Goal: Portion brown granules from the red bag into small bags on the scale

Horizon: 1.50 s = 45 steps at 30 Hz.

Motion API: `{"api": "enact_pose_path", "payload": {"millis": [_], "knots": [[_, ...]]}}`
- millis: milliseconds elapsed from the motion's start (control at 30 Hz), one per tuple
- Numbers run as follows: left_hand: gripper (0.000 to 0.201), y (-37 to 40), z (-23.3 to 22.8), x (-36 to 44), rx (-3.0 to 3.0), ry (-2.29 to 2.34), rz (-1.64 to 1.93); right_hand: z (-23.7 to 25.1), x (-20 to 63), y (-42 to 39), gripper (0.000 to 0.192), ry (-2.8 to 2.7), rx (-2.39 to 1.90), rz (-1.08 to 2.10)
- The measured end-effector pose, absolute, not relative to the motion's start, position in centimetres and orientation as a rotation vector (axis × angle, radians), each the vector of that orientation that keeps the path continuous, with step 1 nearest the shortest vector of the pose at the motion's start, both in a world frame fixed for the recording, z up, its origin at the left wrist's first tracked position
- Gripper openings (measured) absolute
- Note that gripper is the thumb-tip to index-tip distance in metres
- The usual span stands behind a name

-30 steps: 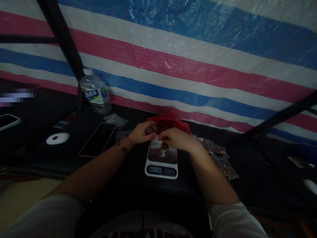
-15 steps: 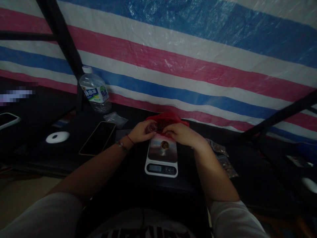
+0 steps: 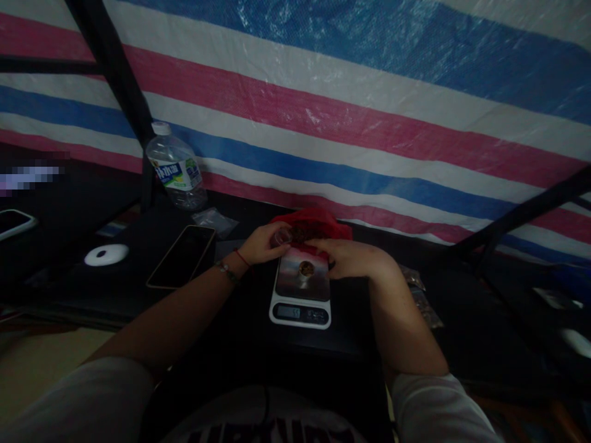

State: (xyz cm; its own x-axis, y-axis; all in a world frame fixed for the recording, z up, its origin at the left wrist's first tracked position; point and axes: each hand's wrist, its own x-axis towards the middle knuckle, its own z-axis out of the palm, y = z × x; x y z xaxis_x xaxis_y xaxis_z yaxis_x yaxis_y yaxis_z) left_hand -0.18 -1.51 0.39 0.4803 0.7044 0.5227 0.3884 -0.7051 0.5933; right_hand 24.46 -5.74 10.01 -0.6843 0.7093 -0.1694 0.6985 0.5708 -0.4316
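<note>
A small digital scale [image 3: 300,303] sits on the dark table before me, with a small round container [image 3: 305,269] of brown bits on its platform. Behind it lies a red plastic bag [image 3: 318,221] holding dark contents. My left hand [image 3: 263,244] grips the bag's near left edge along with a bit of clear plastic. My right hand [image 3: 353,258] rests at the scale's upper right corner, fingers curled by the bag's mouth; whether it holds anything is hidden.
A water bottle [image 3: 175,169] stands at the back left, a phone [image 3: 181,256] lies left of the scale, and a white round object [image 3: 106,255] lies further left. Small filled clear bags [image 3: 422,301] sit to the right. A striped tarp [image 3: 323,111] forms the backdrop.
My right hand lifted off the container on the scale, went to the bag's mouth, then shifted slightly right and down. My left hand stayed on the bag.
</note>
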Motion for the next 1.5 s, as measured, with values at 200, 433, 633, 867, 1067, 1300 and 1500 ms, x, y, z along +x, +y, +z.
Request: {"api": "enact_pose_path", "payload": {"millis": [200, 433, 633, 867, 1067, 1300, 1500], "knots": [[0.046, -1.5, 0.7, -0.1, 2.348, 0.923, 1.063, 11.3, 25.3, -6.1, 0.084, -2.710, -1.294, 0.749], [0.058, -1.0, 0.1, 0.0, 2.335, 0.905, 1.011, 12.6, 26.9, -6.8, 0.044, -2.276, -1.351, 0.488], [0.066, -1.1, 0.0, 0.2, 2.319, 0.937, 0.991, 6.5, 26.7, -8.3, 0.029, -1.980, -1.236, 0.553], [0.056, -1.3, 0.4, 0.0, 2.300, 0.851, 1.162, 0.9, 25.2, -10.7, 0.070, -2.110, -1.237, 0.475], [0.058, -1.1, 0.3, -0.2, 2.305, 0.754, 1.246, 0.2, 23.8, -10.3, 0.064, -2.139, -1.318, 0.428], [0.058, -1.0, 0.0, -0.3, 2.315, 0.756, 1.248, 0.5, 23.3, -10.0, 0.058, -2.121, -1.343, 0.459], [0.059, -1.1, -0.1, -0.2, 2.320, 0.799, 1.221, 0.0, 23.2, -9.7, 0.038, -2.053, -1.340, 0.455]]}}
